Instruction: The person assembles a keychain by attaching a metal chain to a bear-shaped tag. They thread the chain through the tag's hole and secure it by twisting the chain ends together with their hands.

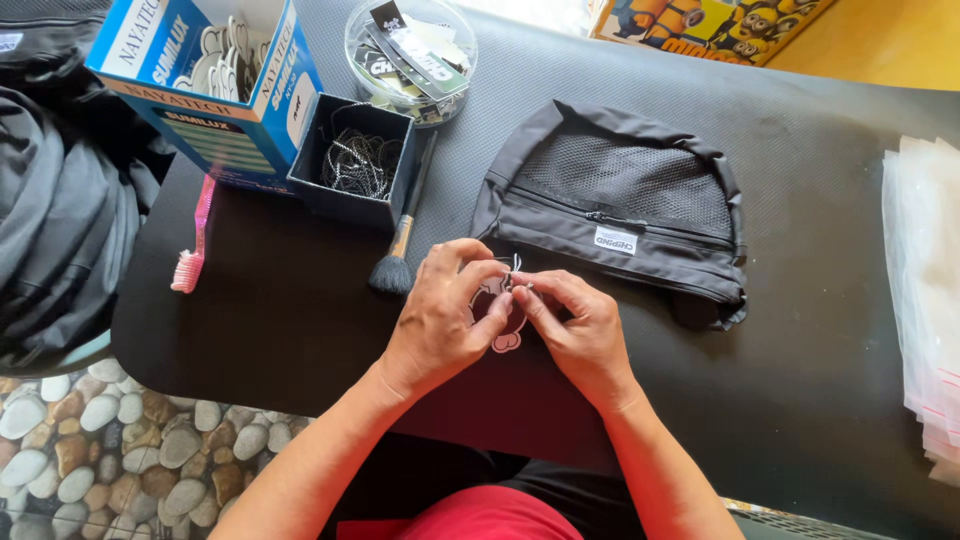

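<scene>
My left hand (445, 315) and my right hand (575, 325) meet over the black mat (800, 330), fingertips pinched together on a small black-and-white shaped tag (497, 315) with a thin bead chain at its top. The tag is mostly hidden between my fingers. Just beyond my hands lies a black pouch (615, 215) with a mesh panel, a zipper and a small white label.
A small dark box of bead chains (355, 160), a blue carton holding more tags (215, 85), a round clear tub of labels (412, 55), a brush (398, 255) and a pink toothbrush (195, 235) sit at left. Clear plastic bags (925, 300) are stacked at right. Dark fabric (55, 220) is piled far left.
</scene>
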